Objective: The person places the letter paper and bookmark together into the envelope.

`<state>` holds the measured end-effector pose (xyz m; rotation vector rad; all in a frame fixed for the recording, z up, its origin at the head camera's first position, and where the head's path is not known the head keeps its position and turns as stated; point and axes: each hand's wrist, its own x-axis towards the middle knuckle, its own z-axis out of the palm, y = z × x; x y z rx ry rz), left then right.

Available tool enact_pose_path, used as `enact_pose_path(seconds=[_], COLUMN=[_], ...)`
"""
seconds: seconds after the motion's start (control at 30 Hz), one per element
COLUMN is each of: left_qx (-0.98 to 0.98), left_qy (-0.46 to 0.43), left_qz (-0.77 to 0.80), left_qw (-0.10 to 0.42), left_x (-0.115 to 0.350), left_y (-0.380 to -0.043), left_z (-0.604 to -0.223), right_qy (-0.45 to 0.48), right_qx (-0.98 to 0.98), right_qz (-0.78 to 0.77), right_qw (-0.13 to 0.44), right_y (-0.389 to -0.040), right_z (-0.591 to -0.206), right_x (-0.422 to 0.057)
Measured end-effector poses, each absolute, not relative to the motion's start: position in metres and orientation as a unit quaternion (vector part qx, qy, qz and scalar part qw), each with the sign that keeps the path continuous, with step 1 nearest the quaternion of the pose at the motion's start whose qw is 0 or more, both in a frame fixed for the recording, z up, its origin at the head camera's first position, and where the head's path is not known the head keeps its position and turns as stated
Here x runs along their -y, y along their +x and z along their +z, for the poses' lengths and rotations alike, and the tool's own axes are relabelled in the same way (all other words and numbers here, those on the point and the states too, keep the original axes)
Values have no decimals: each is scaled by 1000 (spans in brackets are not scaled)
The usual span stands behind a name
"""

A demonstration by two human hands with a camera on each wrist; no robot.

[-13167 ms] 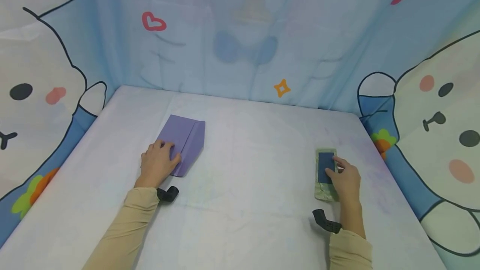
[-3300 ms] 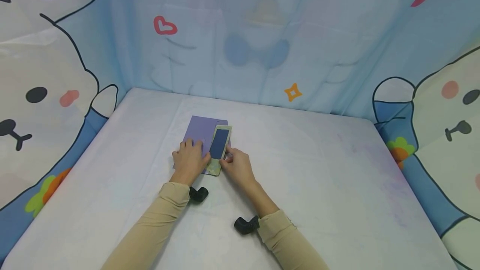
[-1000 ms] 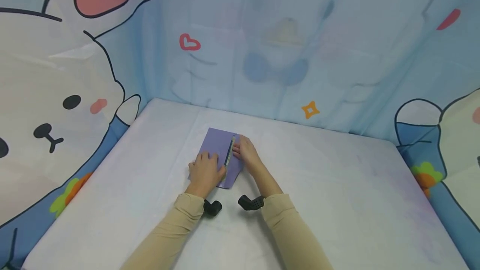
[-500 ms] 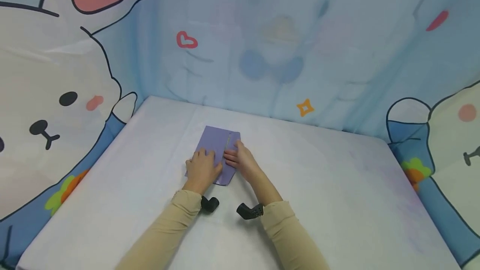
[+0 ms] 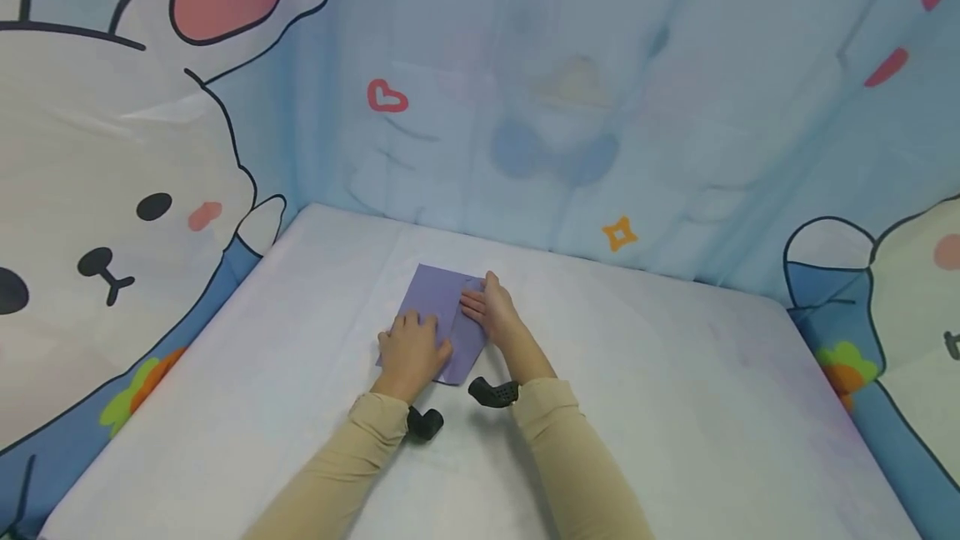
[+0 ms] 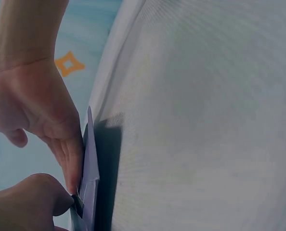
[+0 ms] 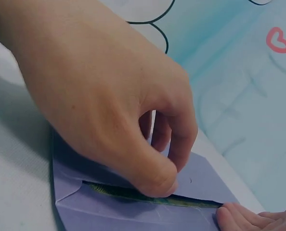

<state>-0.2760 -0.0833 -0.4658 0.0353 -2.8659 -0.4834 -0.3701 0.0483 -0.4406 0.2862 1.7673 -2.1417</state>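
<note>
A purple paper envelope [image 5: 435, 290] lies on the white-covered table, its slit running lengthwise near the right side. My left hand [image 5: 411, 350] holds the envelope, fingers bent onto its panel and thumb at the slit. In the right wrist view, a strip of the green patterned card [image 7: 119, 193] shows inside the slit; the rest is hidden by the panel. My right hand [image 5: 495, 311] is over the envelope's right side, its straight fingers [image 6: 71, 166] touching at the slit.
Black wrist cameras [image 5: 492, 392] sit on both wrists. A blue curtain [image 5: 450, 15] with cartoon animals hangs around the white tabletop [image 5: 675, 407], behind and along its sides.
The green card with a blue panel came from the right to the envelope and slid into its slit. My right hand released it and now rests flat-fingered there; my left stays on the envelope.
</note>
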Motion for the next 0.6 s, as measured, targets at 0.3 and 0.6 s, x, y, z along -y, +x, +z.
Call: enact_pose_path(seconds=[0.3,0.6], left_qx=[979,977], left_qy=[6,0], left_qz=[-171,-174], left_qw=[109,126], left_x=[86,103], left_y=[-279,-294], left_z=[-460,-450], right_qy=[84,-49], right_qx=[-643,-806], right_qz=[-741,-578], right_qw=[174,118], right_y=[-360,-338], right_z=[-441,-424], right_x=[-54,-63])
